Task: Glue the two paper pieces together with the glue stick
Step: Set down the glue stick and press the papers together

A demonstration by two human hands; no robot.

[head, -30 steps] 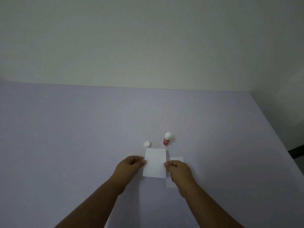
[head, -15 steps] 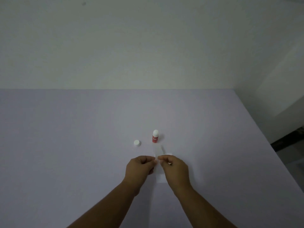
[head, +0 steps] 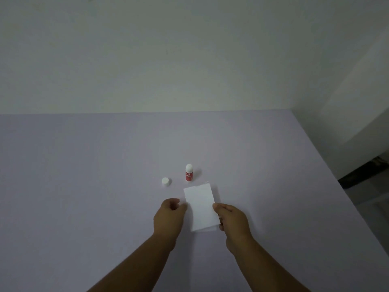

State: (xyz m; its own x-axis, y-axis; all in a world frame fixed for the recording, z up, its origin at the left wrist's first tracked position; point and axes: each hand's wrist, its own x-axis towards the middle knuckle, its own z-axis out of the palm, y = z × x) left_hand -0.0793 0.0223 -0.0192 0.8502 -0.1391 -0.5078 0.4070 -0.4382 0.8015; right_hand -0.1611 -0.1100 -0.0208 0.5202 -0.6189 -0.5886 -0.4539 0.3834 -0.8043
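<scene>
A white paper piece (head: 201, 206) lies flat on the lilac table (head: 84, 186), stacked over a second white piece whose edges peek out at the top right and bottom. My right hand (head: 230, 220) pinches the right edge of the top paper. Just off the paper's left edge, my left hand (head: 169, 216) has its fingers curled and holds nothing. Behind the papers the red glue stick (head: 189, 172) stands upright, uncapped. Its white cap (head: 165, 181) sits on the table to the left of it.
The table's right edge (head: 336, 180) runs diagonally down the right side, with dark floor beyond it. A pale wall (head: 189, 60) stands along the far edge.
The paper, held up between both hands half a second ago, now lies flat over the second piece. My left hand has let go of it and drawn slightly left.
</scene>
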